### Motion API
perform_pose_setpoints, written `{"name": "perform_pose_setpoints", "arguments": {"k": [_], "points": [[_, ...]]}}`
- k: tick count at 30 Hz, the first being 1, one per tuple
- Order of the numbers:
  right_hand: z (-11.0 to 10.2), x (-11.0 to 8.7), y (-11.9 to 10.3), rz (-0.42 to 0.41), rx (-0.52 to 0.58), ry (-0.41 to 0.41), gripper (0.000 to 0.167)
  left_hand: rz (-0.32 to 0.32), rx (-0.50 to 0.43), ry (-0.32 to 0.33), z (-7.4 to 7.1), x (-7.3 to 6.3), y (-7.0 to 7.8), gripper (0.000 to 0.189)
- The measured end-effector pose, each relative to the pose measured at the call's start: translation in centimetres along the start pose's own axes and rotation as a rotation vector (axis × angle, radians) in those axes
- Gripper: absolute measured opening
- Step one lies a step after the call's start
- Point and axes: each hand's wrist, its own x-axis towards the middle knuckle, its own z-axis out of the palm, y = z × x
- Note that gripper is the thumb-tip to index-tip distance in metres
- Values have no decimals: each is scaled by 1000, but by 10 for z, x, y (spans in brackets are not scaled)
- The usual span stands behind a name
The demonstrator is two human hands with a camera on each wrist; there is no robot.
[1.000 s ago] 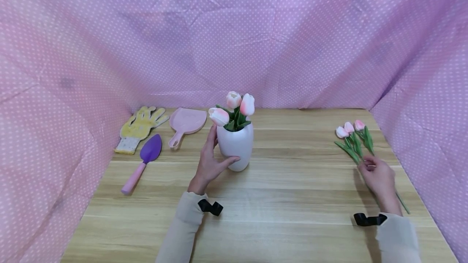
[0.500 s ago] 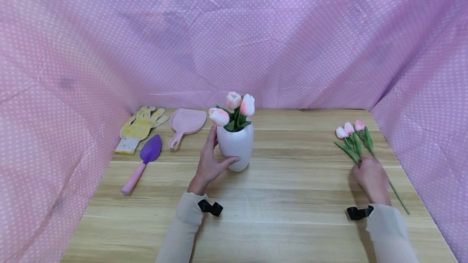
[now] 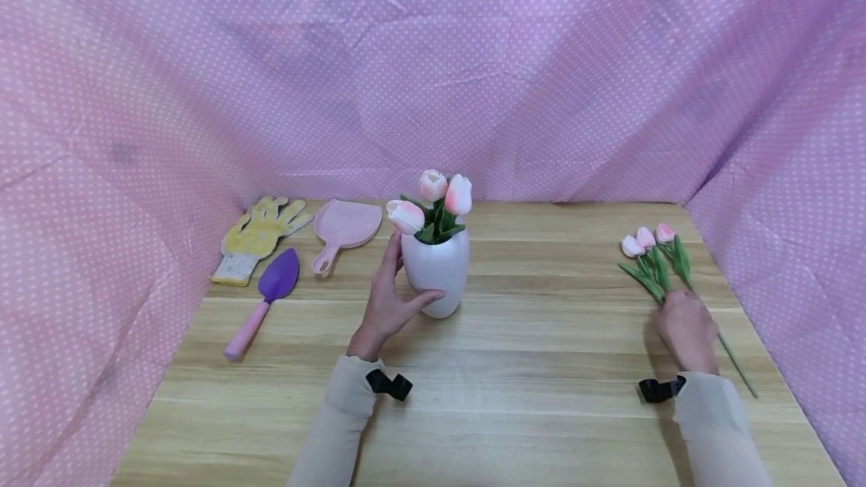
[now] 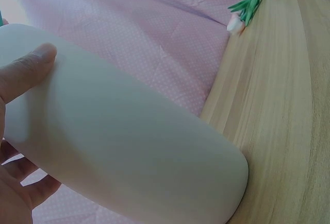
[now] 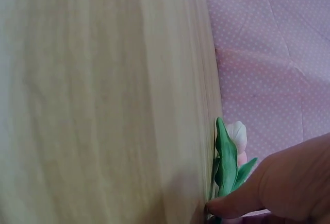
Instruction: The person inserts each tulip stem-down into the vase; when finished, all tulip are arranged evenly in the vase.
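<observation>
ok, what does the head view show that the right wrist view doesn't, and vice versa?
Head only: left hand, white vase, vase tulips, yellow glove, purple trowel, pink dustpan, sleeves.
Right wrist only: no extra object, just a clear close-up of the thumb at a leaf base.
Both: right hand, loose tulips (only partly in the wrist view), wood tabletop, dotted cloth.

Your left arm (image 3: 331, 427) reaches forward, slanting to your right, and your left grip (image 3: 387, 303) is curved, the left thumb (image 4: 31, 72) stretched out opposite the fingers (image 4: 43, 189). Your right arm (image 3: 720, 427) slants to your left; your right grip (image 3: 686, 328) lies knuckles up, its fingers mostly hidden, the right thumb (image 5: 242, 198) extended. The grips stand well apart.
</observation>
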Motion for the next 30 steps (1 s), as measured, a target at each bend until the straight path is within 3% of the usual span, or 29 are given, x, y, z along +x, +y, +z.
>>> {"name": "perform_pose_setpoints", "arguments": {"k": [13, 20, 26, 30], "points": [[-7, -1, 3, -23, 60, -37, 16, 6, -1, 0, 0, 0, 2, 116], [-9, 1, 2, -162, 179, -73, 30, 19, -5, 3, -1, -1, 1, 116], [-11, 2, 1, -162, 404, -204, 34, 10, -2, -1, 0, -1, -1, 117], [-9, 2, 3, -119, 670, -345, 40, 5, 1, -6, 0, -1, -1, 117]]}}
